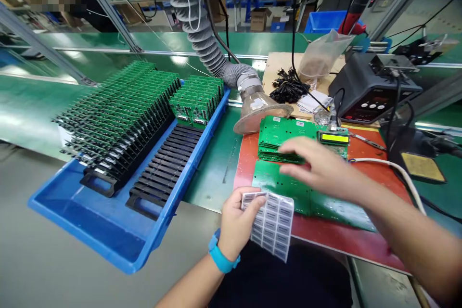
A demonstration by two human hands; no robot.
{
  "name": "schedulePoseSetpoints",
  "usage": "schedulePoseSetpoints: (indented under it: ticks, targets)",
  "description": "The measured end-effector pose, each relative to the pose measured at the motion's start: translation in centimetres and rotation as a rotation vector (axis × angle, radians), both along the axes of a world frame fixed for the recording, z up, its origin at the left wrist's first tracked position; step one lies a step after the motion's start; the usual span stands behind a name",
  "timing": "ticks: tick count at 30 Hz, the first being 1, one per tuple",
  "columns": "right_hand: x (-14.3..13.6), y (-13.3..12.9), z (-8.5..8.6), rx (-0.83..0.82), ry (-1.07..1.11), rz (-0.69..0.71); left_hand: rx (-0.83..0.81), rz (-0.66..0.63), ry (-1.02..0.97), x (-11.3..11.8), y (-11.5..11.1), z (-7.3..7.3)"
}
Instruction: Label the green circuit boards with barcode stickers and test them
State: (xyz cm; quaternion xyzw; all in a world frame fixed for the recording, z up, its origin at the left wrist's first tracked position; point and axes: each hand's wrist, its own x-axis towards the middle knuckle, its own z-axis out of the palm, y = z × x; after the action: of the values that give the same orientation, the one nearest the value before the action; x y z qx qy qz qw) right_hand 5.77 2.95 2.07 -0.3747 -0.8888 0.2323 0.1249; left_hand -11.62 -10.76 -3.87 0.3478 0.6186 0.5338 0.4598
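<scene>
far left: blue tray (90, 224) overhanging the bench edge, packed with upright green circuit boards (126, 106) in black slotted racks (164, 173). next right: left hand (236, 221), blue wristband (222, 257), fingers and thumb pinched on a sheet of small printed labels (272, 224) held at the near edge of the red mat (342, 236). above: grey extraction hose (216, 57) ending in a funnel just beside a stack of green boards (285, 142). right hand (319, 171) open, fingers spread, hovering over that stack, contact unclear. beyond: lit lcd module (334, 138), black soldering station (373, 89).
</scene>
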Motion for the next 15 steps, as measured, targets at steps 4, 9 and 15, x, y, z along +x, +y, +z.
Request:
schedulePoseSetpoints:
  ticks: [4, 9, 15]
  targets:
    - [-1.0, -5.5, 0.1, -0.364, 0.119, 0.03, 0.096, -0.024, 0.132, 0.3, -0.1, -0.1]
    - [-1.5, -6.4, -0.7, -0.337, 0.201, -0.024, 0.201, -0.01, 0.331, 0.4, -0.4, -0.3]
    - [-0.8, -6.5, -0.6, -0.399, 0.131, -0.047, 0.211, 0.044, 0.369, 0.4, -0.6, -0.7]
